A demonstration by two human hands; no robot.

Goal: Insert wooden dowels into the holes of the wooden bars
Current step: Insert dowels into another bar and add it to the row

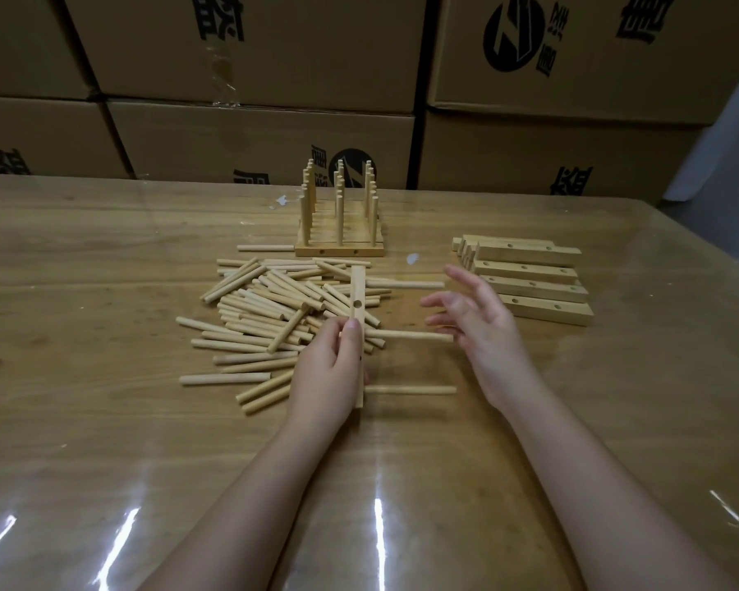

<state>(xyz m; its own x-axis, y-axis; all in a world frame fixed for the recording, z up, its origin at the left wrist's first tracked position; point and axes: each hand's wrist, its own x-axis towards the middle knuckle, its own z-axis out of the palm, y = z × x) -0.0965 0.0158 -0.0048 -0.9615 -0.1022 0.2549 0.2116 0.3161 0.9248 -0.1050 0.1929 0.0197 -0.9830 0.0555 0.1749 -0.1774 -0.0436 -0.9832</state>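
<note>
Here the left hand (325, 377) grips the wooden bar (357, 292) by its near half, thumb curled over it. Two dowels (410, 390) seated in the bar stick out to its right, and one hole (357, 303) nearer its far end is open. The right hand (483, 326) hovers right of the bar, fingers spread and holding nothing; the loose dowel pile (265, 309) lies left of the bar, the bare bars (530, 279) well to its right.
</note>
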